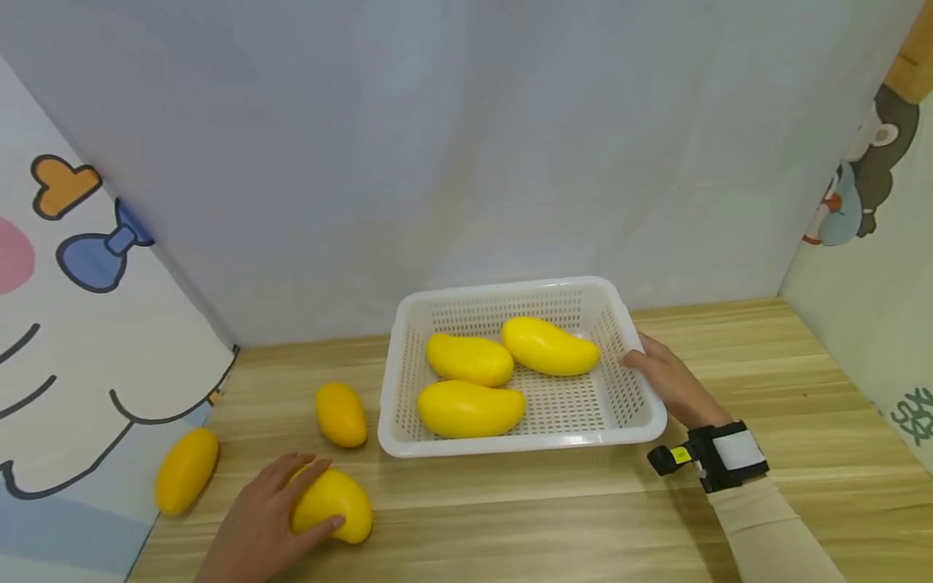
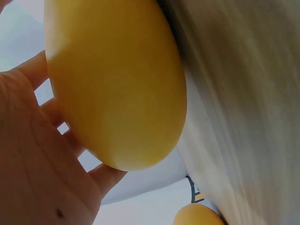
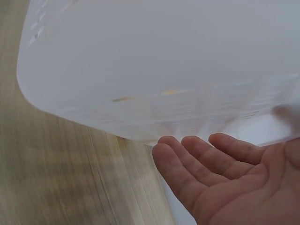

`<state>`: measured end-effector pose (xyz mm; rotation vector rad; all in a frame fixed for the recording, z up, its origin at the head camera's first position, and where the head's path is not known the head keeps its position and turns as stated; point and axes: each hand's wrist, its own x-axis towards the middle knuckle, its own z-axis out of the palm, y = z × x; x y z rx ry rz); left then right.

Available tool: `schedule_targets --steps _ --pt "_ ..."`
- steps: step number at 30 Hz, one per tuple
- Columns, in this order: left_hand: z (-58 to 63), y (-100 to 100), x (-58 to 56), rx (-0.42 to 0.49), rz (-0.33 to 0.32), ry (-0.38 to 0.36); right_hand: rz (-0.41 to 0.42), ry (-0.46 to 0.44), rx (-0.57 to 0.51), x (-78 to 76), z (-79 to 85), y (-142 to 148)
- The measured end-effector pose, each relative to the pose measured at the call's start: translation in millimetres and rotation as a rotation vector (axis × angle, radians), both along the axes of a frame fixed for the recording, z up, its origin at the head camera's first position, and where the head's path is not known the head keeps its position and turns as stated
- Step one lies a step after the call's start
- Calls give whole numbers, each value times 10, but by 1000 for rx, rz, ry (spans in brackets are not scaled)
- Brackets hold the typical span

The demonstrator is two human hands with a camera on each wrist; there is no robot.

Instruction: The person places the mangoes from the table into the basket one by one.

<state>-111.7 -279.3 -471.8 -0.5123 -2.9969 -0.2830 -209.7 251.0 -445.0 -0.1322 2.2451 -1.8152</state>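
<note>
My left hand (image 1: 266, 518) curls its fingers and thumb around a yellow mango (image 1: 337, 504) on the table at the lower left. In the left wrist view that mango (image 2: 117, 89) fills much of the picture, with the fingers behind it. A white plastic basket (image 1: 521, 445) with slotted walls stands mid-table. Inside it lie three more mangoes, one of them (image 1: 470, 409) along the near side. My right hand (image 1: 670, 379) grips the basket's right side, thumb over the rim. Seen from the right wrist, its other fingers (image 3: 206, 159) are at the basket's outer wall.
Between my left hand and the basket lies a loose mango (image 1: 340, 414). Another mango (image 1: 186, 471) rests by the left panel with cartoon drawings. A pale backdrop (image 1: 452, 162) rises behind the wooden table (image 1: 554, 518), and a printed panel (image 1: 860, 324) bounds the right.
</note>
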Motion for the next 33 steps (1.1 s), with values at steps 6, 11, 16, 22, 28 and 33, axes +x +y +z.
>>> schedule_targets --steps 6,11,16,22,28,33 --pt "16 -19 32 -12 -26 -3 0 -13 -6 3 -27 -12" --pt "-10 -57 30 -28 -49 4 9 -5 -4 9 -28 -24" --pt "1 -78 -2 -42 -48 -27 6 3 -6 0 -6 -21" --pt "18 -92 -32 -49 -22 -69 8 11 7 -30 18 -20" --pt "18 -92 -42 -55 -12 -74 9 6 1 -43 17 -31" --pt "31 -87 -47 -52 -13 -77 6 4 -1 -40 8 -32"
